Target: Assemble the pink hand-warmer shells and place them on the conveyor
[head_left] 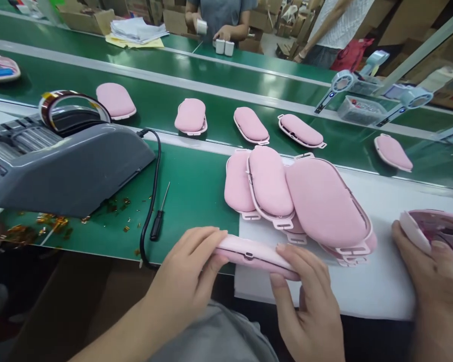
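Between my two hands I hold a pink oval padded shell [249,254] edge-on, with a dark seam and a small slot facing me. My left hand [192,266] pinches its left end, fingers on top and thumb beneath. At its right end, my right hand [305,291] grips with the fingers over the top and the thumb low at the front. Just beyond it, a pile of similar pink shells [326,201] with looped end tabs lies partly on white sheeting [324,291]. What is inside the held shell is hidden.
A grey tape dispenser [71,166] stands left, its black cable beside a screwdriver [157,223]. More pink shells [192,115] lie spaced along the green belt [154,105]. A co-worker's hand [434,271] holds an open shell at right. Handheld fans [342,83] stand at the back.
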`<state>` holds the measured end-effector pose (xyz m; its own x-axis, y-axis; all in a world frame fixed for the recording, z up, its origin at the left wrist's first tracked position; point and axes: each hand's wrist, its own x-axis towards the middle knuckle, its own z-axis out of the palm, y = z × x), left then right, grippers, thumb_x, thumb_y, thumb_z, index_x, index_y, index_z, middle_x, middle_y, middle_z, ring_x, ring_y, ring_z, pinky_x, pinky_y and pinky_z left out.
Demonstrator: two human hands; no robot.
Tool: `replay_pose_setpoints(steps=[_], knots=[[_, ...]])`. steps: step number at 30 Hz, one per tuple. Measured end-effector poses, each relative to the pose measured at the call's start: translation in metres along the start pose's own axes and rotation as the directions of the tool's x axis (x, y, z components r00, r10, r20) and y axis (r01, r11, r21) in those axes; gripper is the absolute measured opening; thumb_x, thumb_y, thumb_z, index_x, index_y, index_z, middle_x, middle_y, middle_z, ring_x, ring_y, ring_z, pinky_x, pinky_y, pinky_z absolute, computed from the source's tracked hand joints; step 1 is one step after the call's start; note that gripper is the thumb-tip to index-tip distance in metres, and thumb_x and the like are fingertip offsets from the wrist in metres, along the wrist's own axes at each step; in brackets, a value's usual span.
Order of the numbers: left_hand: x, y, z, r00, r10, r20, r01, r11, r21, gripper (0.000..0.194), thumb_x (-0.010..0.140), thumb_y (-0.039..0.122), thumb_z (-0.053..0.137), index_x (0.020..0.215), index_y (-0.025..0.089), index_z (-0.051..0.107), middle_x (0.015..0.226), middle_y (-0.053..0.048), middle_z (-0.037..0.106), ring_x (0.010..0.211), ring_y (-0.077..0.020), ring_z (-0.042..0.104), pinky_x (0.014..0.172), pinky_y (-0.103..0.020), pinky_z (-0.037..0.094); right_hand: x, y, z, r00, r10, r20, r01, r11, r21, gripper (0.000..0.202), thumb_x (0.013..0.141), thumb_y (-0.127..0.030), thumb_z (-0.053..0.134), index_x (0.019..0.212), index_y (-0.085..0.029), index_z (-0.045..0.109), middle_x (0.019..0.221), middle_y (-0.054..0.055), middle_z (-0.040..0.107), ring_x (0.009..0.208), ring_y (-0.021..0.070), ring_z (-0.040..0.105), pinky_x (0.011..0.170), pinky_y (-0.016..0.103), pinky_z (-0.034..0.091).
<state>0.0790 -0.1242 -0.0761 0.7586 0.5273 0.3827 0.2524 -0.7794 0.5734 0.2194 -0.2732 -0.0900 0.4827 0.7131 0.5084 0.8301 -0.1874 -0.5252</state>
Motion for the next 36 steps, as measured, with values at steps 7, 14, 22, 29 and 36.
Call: replay_pose_setpoints(steps=[7, 14, 22, 29, 36], knots=[[0.003, 0.003, 0.032, 0.963, 0.07, -0.262, -0.075, 0.997, -0.009, 0.017, 0.09, 0.019, 0.051, 0.106, 0.019, 0.057, 0.099, -0.007, 0.067, 0.097, -0.0203, 0.059, 0.085, -0.036, 0.047, 0.008, -0.003, 0.021, 0.978, -0.048, -0.205, 0.038, 0.998, -0.057, 0.016, 0.094, -0.024, 0.053, 0.107, -0.015, 0.058, 0.097, 0.008, 0.062, 0.09, 0.019, 0.057, 0.079, 0.031, 0.045], [0.012, 0.005, 0.04, 0.931, 0.071, -0.357, -0.082, 0.996, -0.016, 0.014, 0.086, 0.011, 0.053, 0.097, 0.017, 0.059, 0.089, -0.005, 0.068, 0.084, -0.0174, 0.061, 0.074, -0.031, 0.043, 0.017, -0.007, 0.029, 0.973, -0.046, -0.226, 0.018, 0.992, -0.125, 0.013, 0.093, -0.018, 0.05, 0.103, -0.017, 0.057, 0.092, 0.007, 0.065, 0.087, 0.0199, 0.058, 0.079, 0.034, 0.043], [0.008, 0.001, 0.032, 0.953, 0.098, -0.288, -0.088, 0.995, 0.046, 0.019, 0.09, 0.015, 0.047, 0.105, 0.018, 0.058, 0.1, -0.007, 0.068, 0.096, -0.0198, 0.061, 0.083, -0.033, 0.047, 0.022, -0.015, 0.037, 0.966, -0.139, -0.217, 0.103, 0.98, -0.172, 0.016, 0.093, -0.026, 0.053, 0.106, -0.018, 0.058, 0.098, 0.009, 0.065, 0.095, 0.0242, 0.055, 0.086, 0.04, 0.039], [0.011, 0.008, 0.041, 0.906, 0.068, -0.417, -0.092, 0.995, -0.038, 0.022, 0.082, 0.004, 0.05, 0.096, 0.018, 0.061, 0.089, -0.004, 0.07, 0.084, -0.016, 0.062, 0.076, -0.03, 0.048, 0.019, -0.015, 0.047, 0.942, -0.091, -0.323, 0.041, 0.987, -0.157, 0.012, 0.09, -0.013, 0.053, 0.099, -0.018, 0.059, 0.09, 0.007, 0.064, 0.086, 0.0221, 0.054, 0.079, 0.038, 0.039], [0.01, -0.01, 0.004, 0.987, 0.133, -0.086, -0.133, 0.991, -0.001, 0.023, 0.092, 0.02, 0.047, 0.11, 0.016, 0.062, 0.102, -0.007, 0.072, 0.094, -0.0176, 0.066, 0.079, -0.029, 0.055, 0.018, -0.008, 0.035, 0.96, -0.196, -0.202, 0.165, 0.973, -0.162, 0.018, 0.095, -0.022, 0.049, 0.111, -0.017, 0.056, 0.102, 0.009, 0.062, 0.096, 0.0236, 0.054, 0.085, 0.039, 0.04]])
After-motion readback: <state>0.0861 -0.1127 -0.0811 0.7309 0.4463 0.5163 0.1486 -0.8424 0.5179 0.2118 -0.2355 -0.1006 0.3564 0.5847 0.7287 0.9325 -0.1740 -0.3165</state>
